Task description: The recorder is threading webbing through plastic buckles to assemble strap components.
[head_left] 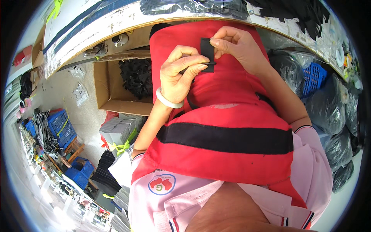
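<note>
A short black strip (pixel 207 47), which looks like fabric, is held upright above my lap over a red apron (pixel 228 166). My left hand (pixel 179 71), with a pale bangle (pixel 169 99) at its wrist, is closed on the strip's lower part between thumb and fingers. A thin dark edge crosses the strip at those fingertips; whether it is a fold or a separate tool I cannot tell. At the strip's upper right edge, my right hand (pixel 239 48) pinches with thumb and forefinger. Its other fingers are curled.
Ahead is a worn white table edge (pixel 127 24) with black pieces (pixel 297 13) on top. Left of my lap stands a cardboard box (pixel 106 87) holding black pieces, near stacked grey sheets (pixel 119 129). Dark plastic bags (pixel 326 104) and a blue basket (pixel 313 79) are at right.
</note>
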The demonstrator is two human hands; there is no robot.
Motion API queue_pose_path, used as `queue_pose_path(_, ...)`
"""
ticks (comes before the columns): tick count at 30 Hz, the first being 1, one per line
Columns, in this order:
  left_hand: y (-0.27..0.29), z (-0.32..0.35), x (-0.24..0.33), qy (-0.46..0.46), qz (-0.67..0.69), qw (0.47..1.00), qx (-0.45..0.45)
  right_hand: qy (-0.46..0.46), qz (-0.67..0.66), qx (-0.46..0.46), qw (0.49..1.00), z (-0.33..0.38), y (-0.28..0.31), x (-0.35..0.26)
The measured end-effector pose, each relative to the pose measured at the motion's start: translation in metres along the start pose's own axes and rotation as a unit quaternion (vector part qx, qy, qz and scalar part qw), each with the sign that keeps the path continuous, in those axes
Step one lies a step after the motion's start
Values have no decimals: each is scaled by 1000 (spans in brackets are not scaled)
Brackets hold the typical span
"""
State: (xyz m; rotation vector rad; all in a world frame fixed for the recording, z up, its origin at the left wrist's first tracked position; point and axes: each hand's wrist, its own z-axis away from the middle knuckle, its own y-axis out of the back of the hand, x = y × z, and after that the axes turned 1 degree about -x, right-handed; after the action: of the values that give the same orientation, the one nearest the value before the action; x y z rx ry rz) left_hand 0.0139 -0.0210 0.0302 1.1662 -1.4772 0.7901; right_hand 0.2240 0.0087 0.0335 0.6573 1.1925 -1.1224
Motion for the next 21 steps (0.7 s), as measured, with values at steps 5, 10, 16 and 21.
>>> queue_pose_path(5, 3, 10, 6, 63, 46, 997, 14, 33, -39, 15, 999, -7, -10, 10)
queue_pose_path(10, 37, 32, 20, 170, 9, 985, 8, -18, -78, -66, 995, -24, -35, 35)
queue_pose_path(16, 126, 95, 8, 261, -145, 917, 264, -62, 102, -185, 975, -24, -34, 45)
queue_pose_path(21, 89, 85, 8, 229, 86, 944, 223, 36, 166, -99, 981, -16, -61, 1)
